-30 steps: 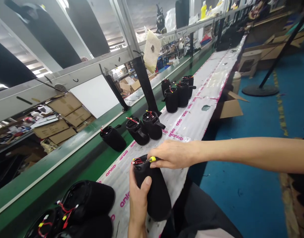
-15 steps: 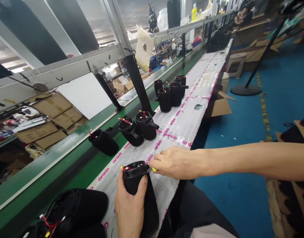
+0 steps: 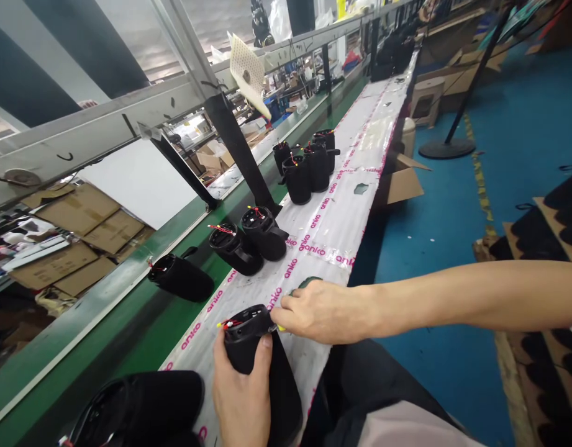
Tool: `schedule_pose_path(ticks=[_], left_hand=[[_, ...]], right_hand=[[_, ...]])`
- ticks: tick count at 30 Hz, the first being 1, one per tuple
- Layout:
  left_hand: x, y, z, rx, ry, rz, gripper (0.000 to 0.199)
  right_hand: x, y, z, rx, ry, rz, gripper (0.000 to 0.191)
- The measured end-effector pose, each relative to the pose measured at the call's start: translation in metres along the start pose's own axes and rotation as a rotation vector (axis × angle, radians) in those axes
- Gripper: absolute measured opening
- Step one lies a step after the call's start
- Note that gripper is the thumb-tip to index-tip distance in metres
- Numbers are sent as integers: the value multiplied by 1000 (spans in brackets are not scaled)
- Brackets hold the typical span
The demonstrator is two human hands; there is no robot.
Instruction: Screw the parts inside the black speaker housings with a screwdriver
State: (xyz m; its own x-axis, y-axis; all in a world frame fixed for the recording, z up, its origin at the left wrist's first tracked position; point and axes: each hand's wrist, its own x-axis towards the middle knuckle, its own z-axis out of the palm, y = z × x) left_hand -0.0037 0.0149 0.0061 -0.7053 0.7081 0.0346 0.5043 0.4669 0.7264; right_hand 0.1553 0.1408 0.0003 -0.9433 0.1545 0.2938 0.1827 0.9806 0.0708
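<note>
My left hand [image 3: 243,391] is wrapped round a black cylinder [image 3: 283,388] that leans on the wrapped bench strip, its open end up with red wires and a yellow connector inside. At the rim of that cylinder, my right hand [image 3: 313,310] is closed on a small tool, of which a bit of yellow shows below the fingers; the rest is hidden. Two more black cylinders with wires stand just beyond, one [image 3: 235,250] beside the other [image 3: 266,234]. Another black cylinder [image 3: 186,277] lies tilted on the green belt.
Several black cylinders [image 3: 299,181] stand farther along the bench strip [image 3: 332,217]. Dark cylinders [image 3: 150,403] lie at the lower left. A metal frame post [image 3: 239,149] rises over the green belt [image 3: 141,335]. An open carton [image 3: 404,183] is right of the bench.
The view has shifted slightly, so the frame and cylinders appear farther left. Both hands keep their grip; a dark green patch now shows behind my right hand.
</note>
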Motion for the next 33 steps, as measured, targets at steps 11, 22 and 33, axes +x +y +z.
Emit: schedule_pose_path(ticks=[11, 22, 33], left_hand=[[6, -2, -3, -145, -68, 70, 84], [-1, 1, -2, -87, -1, 84, 80], [3, -14, -11, -251, -41, 58, 74]], right_hand=[[0, -9, -6, -229, 61, -10, 13], [5, -10, -1, -210, 66, -7, 9], [13, -5, 3, -6, 87, 20, 24]])
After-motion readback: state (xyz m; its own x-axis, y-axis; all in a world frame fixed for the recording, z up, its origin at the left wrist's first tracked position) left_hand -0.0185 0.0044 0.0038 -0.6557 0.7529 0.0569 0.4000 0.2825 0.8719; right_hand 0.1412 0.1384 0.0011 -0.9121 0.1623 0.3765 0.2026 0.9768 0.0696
